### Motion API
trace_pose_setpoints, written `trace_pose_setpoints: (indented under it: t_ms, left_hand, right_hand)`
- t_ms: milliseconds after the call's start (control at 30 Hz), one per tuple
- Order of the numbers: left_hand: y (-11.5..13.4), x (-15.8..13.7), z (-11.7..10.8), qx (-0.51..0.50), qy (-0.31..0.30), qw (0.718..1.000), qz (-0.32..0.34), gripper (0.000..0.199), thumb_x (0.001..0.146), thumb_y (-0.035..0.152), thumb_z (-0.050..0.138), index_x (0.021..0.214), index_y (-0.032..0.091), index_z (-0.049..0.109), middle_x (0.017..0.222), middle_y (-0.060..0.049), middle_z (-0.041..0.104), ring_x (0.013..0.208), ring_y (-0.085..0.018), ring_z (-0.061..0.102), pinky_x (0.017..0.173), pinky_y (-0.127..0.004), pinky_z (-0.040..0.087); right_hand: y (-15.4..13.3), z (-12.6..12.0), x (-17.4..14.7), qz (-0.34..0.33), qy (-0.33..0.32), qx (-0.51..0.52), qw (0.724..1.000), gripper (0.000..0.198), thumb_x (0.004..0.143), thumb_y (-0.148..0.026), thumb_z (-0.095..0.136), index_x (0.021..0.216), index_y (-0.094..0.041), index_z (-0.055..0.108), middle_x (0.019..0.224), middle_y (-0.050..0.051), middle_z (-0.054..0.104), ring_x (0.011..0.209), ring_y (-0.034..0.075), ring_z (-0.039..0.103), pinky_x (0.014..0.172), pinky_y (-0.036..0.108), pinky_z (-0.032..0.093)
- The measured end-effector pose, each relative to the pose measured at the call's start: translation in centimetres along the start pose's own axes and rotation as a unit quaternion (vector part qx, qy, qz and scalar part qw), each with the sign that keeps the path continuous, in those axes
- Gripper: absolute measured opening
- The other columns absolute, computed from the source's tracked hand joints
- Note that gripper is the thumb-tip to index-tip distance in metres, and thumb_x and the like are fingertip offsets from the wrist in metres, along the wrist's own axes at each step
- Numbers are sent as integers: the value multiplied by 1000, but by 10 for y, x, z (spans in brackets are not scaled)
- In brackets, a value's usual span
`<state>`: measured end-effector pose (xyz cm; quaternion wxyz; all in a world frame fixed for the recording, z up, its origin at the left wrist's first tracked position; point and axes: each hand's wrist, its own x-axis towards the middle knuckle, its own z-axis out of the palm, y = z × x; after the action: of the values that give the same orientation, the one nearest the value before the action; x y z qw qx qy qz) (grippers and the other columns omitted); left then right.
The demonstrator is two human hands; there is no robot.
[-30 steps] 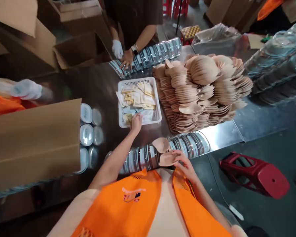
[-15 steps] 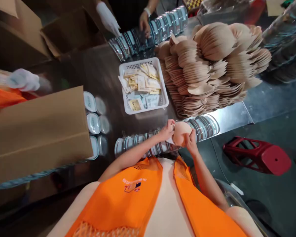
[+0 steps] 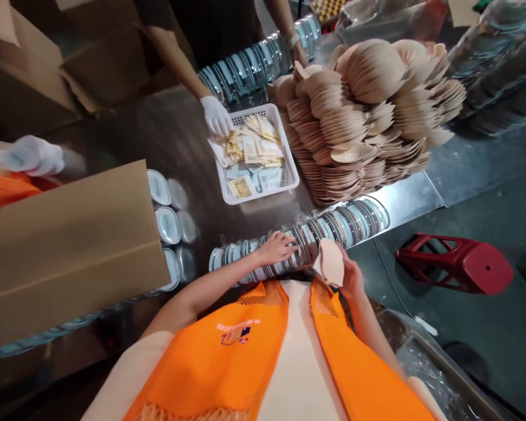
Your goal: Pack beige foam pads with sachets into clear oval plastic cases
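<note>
Head view: the left hand (image 3: 277, 248) is laid flat, fingers spread, on the row of clear lidded containers (image 3: 302, 240) at the table's near edge. The right hand (image 3: 349, 275) is closed on a beige pad (image 3: 332, 261), held just beside that row. The step in hand is judged to be fitting the pad to a container; a container must next be parted from the row. Whether a sachet is tucked behind the pad cannot be told. The sachet basket (image 3: 289, 178) is reached by a co-worker's gloved hand (image 3: 216, 117).

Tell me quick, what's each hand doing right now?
Left hand: open, fingers resting on the row of clear lidded containers.
Right hand: closed on a beige puff pad.
</note>
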<state>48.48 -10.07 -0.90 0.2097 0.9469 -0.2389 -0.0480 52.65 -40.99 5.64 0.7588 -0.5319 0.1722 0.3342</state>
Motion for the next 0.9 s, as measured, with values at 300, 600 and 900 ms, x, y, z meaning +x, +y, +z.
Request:
trace_pose_setpoints:
  t_ms: [300, 600, 900]
  left_hand:
    - [8, 9, -1, -65, -2, 997, -46, 23, 101, 27, 58, 107, 22, 79, 136, -15, 58, 133, -33, 48, 120, -60, 34]
    - [-5, 10, -11, -229, 61, 970, -54, 18, 93, 22, 62, 96, 17, 79, 144, -16, 53, 138, -30, 52, 124, -48, 40]
    - [0, 5, -4, -167, 34, 984, -52, 20, 96, 29, 64, 107, 20, 78, 150, -16, 52, 142, -33, 52, 130, -58, 31]
  right_hand:
    - [17, 46, -20, -263, -16, -502, 824, 52, 99, -37, 63, 150, -30, 59, 143, 11, 66, 132, 34, 61, 117, 56, 49]
    - [90, 98, 51, -324, -24, -668, 669, 71, 101, -17, 41, 171, -20, 26, 163, 22, 49, 150, 41, 44, 124, 75, 26]
    - [64, 42, 68, -369, -174, -660, 631, 65, 100, -19, 46, 165, -18, 39, 178, 17, 24, 166, 31, 22, 132, 61, 25]
